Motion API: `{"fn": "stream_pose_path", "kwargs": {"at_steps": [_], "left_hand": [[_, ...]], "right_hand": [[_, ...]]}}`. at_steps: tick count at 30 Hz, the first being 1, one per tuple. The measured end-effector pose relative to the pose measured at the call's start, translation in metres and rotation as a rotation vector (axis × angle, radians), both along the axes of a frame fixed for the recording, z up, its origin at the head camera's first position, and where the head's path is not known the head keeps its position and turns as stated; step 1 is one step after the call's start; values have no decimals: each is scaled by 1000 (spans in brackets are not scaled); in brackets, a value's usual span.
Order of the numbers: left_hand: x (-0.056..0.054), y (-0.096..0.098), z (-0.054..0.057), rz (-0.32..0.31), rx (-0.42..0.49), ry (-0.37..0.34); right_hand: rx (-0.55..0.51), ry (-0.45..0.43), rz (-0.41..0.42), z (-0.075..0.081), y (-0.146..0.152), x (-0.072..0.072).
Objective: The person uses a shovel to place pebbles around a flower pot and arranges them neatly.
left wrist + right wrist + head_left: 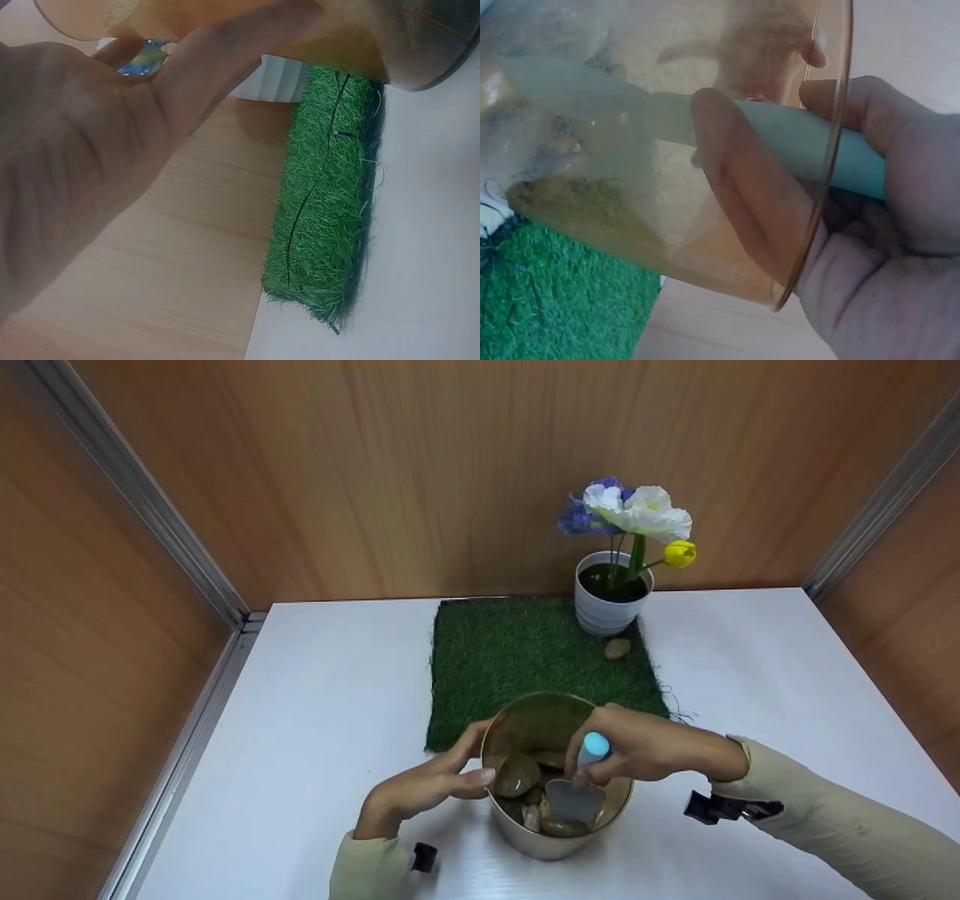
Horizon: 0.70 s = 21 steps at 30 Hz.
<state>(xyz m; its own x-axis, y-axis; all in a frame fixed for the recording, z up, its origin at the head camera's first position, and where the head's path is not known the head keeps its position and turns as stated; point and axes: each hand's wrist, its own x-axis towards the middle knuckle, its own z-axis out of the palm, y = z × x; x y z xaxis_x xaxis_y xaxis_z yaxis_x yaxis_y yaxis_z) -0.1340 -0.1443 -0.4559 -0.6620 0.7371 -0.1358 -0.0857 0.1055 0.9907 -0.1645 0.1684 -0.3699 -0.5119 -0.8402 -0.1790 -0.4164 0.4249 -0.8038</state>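
A clear amber bucket (544,844) stands on the white table, with several smooth stones (517,777) and small pebbles inside. My right hand (637,746) reaches over the rim and grips the light blue handle of a small trowel (574,801). The trowel's grey blade points down among the stones; in the right wrist view the handle (780,135) shows through the bucket wall. My left hand (427,784) rests against the bucket's left side, fingers extended along the outer wall and thumb at the rim. The left thumb (232,45) lies straight on the amber wall in the left wrist view.
Behind the bucket lies a green artificial grass mat (502,652). On its back right corner stands a white pot (611,611) with blue, white and yellow flowers. A loose stone (617,649) sits in front of the pot. Wood panels (450,472) enclose the table.
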Motion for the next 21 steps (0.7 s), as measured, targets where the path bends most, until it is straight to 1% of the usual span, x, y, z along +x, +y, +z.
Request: {"fn": "stream_pose_path", "kwargs": {"at_steps": [3,10,11,13,19,21], "left_hand": [[0,0,0,1,-4,0],[0,-2,1,-3,-10,2],[1,-2,1,-3,-10,1],[1,-2,1,-5,-7,2],[0,-1,0,-6,-9,3],[0,0,0,-7,-9,1]], "right_hand": [[3,-17,-11,0,0,0],[47,27,14,0,-6,4],[48,22,15,0,-7,4],[39,-3,8,-1,-9,5],[-17,-143,-27,-4,-9,1],[-26,-162,-32,-4,-7,0]]}}
